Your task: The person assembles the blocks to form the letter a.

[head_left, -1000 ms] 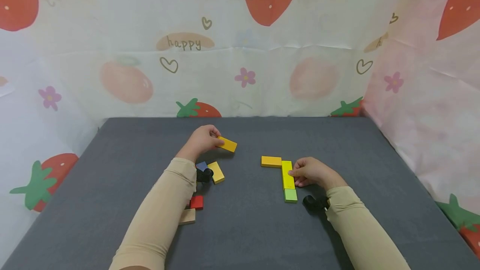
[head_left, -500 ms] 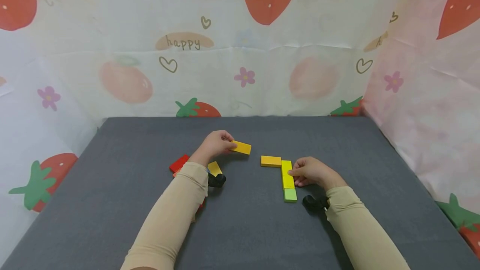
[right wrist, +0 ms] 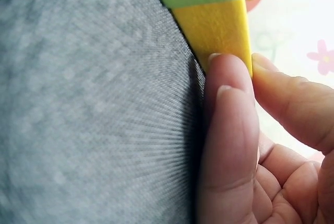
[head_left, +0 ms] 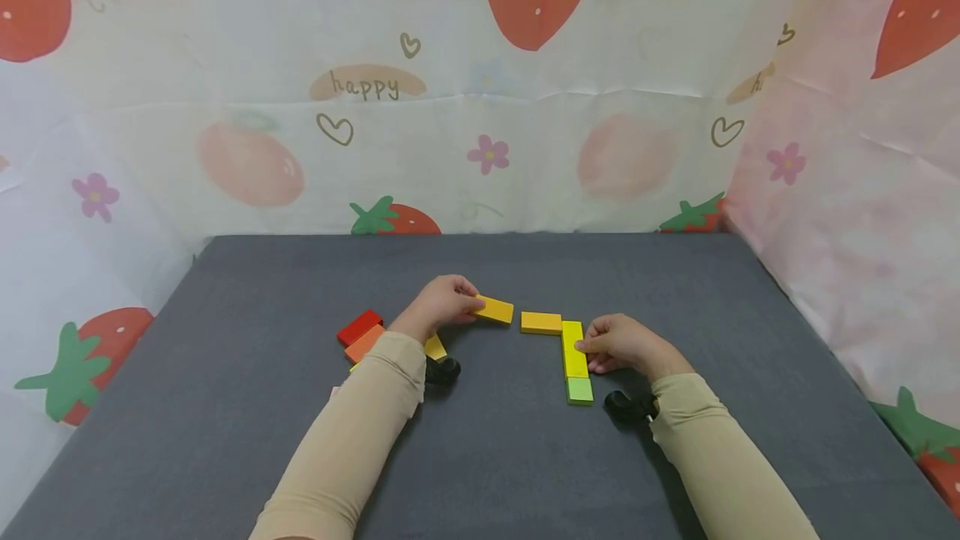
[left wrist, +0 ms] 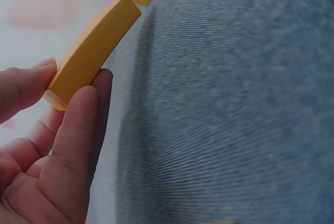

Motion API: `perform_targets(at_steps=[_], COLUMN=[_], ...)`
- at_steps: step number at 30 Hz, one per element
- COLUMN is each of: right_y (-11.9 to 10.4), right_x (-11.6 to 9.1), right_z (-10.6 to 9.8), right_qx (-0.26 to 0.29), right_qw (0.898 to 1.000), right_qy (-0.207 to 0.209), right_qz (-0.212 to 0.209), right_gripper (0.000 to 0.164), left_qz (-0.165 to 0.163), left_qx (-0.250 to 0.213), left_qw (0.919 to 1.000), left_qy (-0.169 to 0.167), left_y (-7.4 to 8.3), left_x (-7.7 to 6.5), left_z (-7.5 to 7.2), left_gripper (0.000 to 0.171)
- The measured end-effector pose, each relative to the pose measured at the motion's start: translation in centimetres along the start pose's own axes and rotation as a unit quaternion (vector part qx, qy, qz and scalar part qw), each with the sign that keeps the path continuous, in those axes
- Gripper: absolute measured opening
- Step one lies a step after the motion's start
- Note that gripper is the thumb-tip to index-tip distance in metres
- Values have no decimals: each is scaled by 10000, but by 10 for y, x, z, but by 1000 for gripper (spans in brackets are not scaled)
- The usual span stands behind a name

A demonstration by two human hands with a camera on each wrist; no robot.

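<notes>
"What does the left hand have?"

"I see it pinching an amber block by its left end, seemingly just above the tabletop. The long axis runs mostly left to right, the free end slanting slightly toward the near edge."

"And that end faces?"

"A second amber block, just beside it toward the right edge, itself blocking the way rightward. The left hand is nearer their gap."

"The right hand?"

"Pinching a yellow block, which points toward the near edge and touches a green block."

"Anything leftward?"

"A red block and an orange block, nearer the left edge. The left sleeve hides more; I can't tell what."
</notes>
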State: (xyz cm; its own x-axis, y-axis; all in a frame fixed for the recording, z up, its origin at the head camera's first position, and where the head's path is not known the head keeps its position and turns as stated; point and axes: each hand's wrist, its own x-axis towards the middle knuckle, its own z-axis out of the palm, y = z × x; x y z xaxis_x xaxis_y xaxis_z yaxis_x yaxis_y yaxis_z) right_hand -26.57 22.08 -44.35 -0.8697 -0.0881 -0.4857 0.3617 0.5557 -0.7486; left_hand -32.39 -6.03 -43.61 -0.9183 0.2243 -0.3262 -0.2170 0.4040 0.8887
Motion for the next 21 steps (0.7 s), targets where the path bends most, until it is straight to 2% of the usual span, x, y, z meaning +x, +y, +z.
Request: perform_targets(at_steps=[12,21], right_y=[0,2], right_x=[2,3], right_z=[-1,-1], right_qx=[54,113], right_qw=[10000,9999], right_qy=[-40,-59], right_qz=[52,24], right_gripper=[16,16], left_qz=[-155,-114], left_qx=[79,437], left_qw=[9998,9988], left_qy=[-118,-200], left_y=[-3,-2], left_x=[2,-1], left_z=[9,14], left_gripper=[20,18])
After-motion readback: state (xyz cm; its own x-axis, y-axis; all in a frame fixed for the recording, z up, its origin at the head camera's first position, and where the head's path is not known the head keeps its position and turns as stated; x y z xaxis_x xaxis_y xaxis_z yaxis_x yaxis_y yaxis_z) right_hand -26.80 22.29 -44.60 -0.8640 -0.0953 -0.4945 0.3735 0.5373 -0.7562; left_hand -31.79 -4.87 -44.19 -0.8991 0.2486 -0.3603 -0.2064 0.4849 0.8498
